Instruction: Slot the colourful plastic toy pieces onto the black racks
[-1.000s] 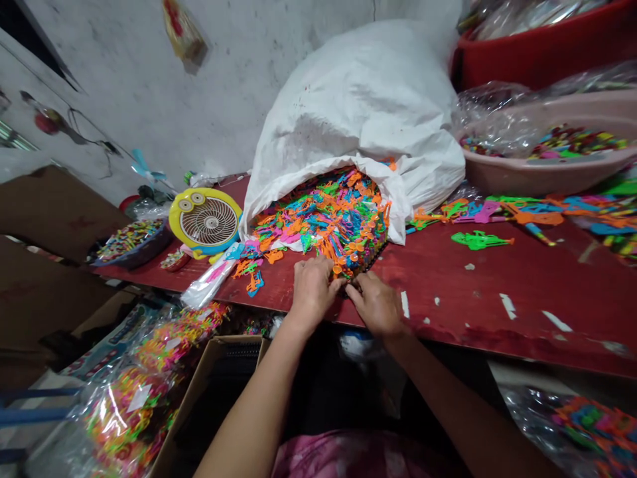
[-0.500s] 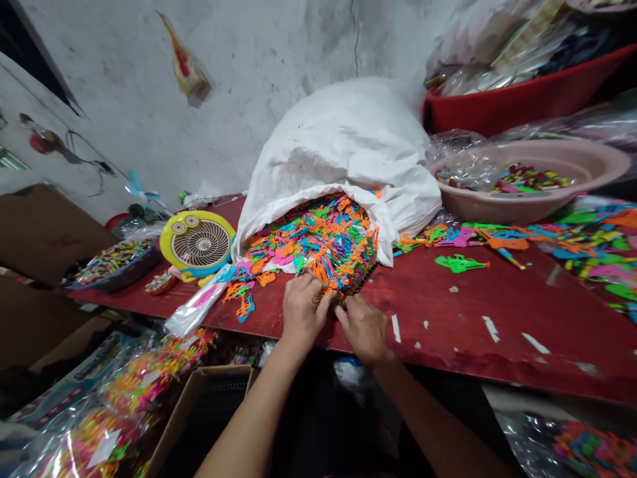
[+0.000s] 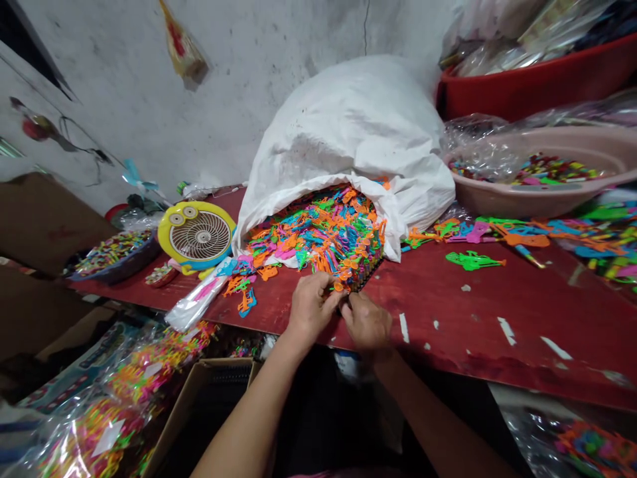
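Observation:
A heap of small bright plastic toy pieces (image 3: 318,236) in orange, blue, pink and green spills from the mouth of a white woven sack (image 3: 348,126) onto a red wooden table (image 3: 472,312). My left hand (image 3: 311,307) rests at the heap's front edge, its fingers among orange pieces. Close beside it, my right hand (image 3: 367,323) curls toward the same edge. A dark, stacked strip of pieces (image 3: 371,273) runs along the heap's front right. My fingertips are partly hidden, and I cannot tell whether either hand grips anything.
A pink basin (image 3: 537,192) of pieces and a red tub (image 3: 537,86) stand at the back right. Loose pieces lie right of the sack. A yellow fan (image 3: 196,236) stands left. Below the table edge are a cardboard box (image 3: 199,398) and bagged pieces (image 3: 124,398).
The view has shifted slightly. Both hands remain at the heap's front edge, with their fingers moving a little among the pieces.

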Demonstrator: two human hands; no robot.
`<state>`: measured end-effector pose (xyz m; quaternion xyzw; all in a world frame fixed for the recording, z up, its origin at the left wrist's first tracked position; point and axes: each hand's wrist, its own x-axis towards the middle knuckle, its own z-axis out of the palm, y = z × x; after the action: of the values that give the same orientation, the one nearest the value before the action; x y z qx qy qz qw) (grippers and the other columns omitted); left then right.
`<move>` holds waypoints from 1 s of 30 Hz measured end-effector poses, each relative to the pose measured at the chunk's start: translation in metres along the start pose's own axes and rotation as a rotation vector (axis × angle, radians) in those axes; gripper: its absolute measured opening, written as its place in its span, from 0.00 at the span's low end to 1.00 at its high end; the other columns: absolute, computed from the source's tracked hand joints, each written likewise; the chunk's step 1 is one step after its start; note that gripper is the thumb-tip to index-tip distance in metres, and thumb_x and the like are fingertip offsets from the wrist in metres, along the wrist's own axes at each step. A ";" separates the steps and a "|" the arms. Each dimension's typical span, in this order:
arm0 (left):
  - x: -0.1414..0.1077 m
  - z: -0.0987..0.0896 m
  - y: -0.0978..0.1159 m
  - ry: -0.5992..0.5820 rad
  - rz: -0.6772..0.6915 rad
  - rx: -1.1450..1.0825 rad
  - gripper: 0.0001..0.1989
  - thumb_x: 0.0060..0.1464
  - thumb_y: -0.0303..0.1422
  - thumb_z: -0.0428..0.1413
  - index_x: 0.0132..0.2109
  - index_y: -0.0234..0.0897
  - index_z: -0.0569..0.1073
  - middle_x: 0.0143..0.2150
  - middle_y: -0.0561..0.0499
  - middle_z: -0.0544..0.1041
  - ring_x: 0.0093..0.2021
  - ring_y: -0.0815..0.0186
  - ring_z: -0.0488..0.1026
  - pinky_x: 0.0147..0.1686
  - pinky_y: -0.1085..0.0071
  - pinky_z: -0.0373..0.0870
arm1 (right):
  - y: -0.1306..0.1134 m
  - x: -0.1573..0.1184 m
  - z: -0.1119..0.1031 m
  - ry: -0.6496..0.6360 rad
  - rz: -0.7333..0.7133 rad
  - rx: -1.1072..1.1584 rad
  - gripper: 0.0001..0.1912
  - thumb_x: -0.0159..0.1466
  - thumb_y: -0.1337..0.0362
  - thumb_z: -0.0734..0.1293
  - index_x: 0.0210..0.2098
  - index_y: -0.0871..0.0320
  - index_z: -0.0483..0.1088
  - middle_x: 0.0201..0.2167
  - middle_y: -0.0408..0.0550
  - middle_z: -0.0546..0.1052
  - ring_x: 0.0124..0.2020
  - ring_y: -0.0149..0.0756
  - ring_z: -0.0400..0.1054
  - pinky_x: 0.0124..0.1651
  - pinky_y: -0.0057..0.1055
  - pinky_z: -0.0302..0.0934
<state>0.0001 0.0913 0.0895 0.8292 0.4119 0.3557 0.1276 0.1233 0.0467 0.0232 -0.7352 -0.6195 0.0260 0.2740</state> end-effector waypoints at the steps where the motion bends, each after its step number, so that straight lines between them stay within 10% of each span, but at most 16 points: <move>1: -0.002 0.002 -0.001 0.030 -0.033 -0.016 0.09 0.54 0.33 0.63 0.41 0.38 0.74 0.35 0.52 0.77 0.36 0.65 0.73 0.38 0.70 0.65 | 0.000 0.000 0.000 0.002 0.007 -0.003 0.10 0.69 0.61 0.61 0.37 0.57 0.73 0.35 0.47 0.77 0.32 0.33 0.70 0.31 0.32 0.45; 8: 0.002 0.003 0.001 0.164 0.121 0.075 0.10 0.56 0.36 0.62 0.44 0.39 0.79 0.39 0.47 0.75 0.42 0.61 0.72 0.42 0.66 0.67 | -0.004 0.004 -0.001 -0.011 0.013 -0.049 0.13 0.70 0.59 0.60 0.38 0.58 0.73 0.34 0.49 0.78 0.32 0.34 0.71 0.30 0.31 0.46; 24: 0.012 0.004 -0.012 -0.003 0.113 0.140 0.09 0.59 0.39 0.59 0.36 0.38 0.78 0.30 0.50 0.77 0.36 0.62 0.72 0.41 0.66 0.63 | -0.009 0.008 0.008 -0.050 0.049 -0.049 0.14 0.70 0.61 0.58 0.38 0.59 0.74 0.35 0.50 0.79 0.32 0.35 0.71 0.29 0.32 0.45; 30: -0.001 -0.008 0.000 0.190 0.105 -0.020 0.19 0.57 0.44 0.59 0.52 0.40 0.74 0.49 0.45 0.76 0.51 0.59 0.71 0.53 0.60 0.64 | -0.001 0.003 0.003 -0.018 0.045 0.086 0.12 0.69 0.60 0.59 0.39 0.57 0.72 0.36 0.48 0.78 0.35 0.35 0.71 0.32 0.30 0.49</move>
<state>-0.0064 0.0899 0.0945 0.8107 0.3747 0.4432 0.0774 0.1217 0.0509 0.0222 -0.7363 -0.6035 0.0655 0.2990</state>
